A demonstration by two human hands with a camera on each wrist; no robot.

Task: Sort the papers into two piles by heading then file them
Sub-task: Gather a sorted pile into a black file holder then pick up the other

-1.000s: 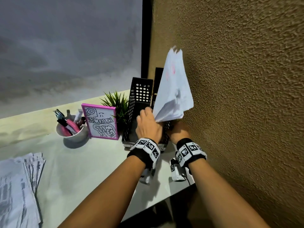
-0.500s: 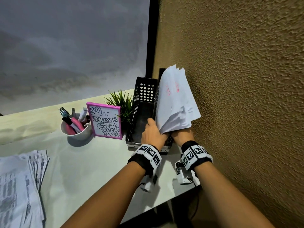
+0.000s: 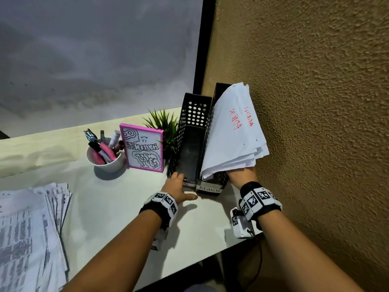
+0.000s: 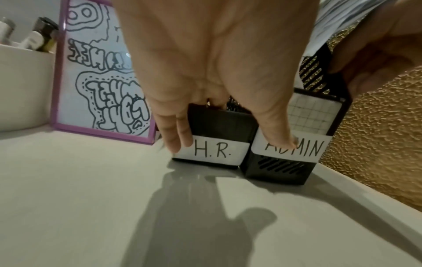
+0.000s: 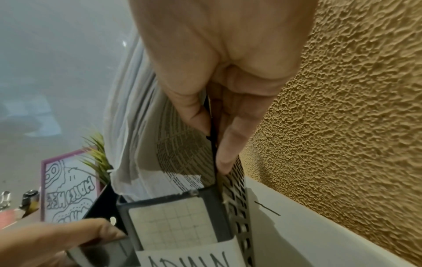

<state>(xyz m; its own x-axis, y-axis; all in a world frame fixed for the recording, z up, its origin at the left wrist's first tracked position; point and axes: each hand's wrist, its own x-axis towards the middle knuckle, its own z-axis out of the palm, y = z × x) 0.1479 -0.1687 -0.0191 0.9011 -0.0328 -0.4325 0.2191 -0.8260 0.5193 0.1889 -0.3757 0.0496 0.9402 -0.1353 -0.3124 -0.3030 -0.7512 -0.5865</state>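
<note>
The left black file holder (image 4: 219,124) bears a white label (image 4: 212,153) handwritten "H.R."; the right black file holder (image 4: 319,115) bears a white label (image 4: 290,150) handwritten "ADMIN", also legible in the head view (image 3: 209,189); the sheaf of papers (image 3: 231,133) standing in the right holder shows red handwriting, upside down to the head camera, apparently "ADMIN" twice; the pink-framed picture (image 3: 144,150) carries bubble lettering that cannot be read; print on the paper pile (image 3: 27,234) at left is too blurred to read.
</note>
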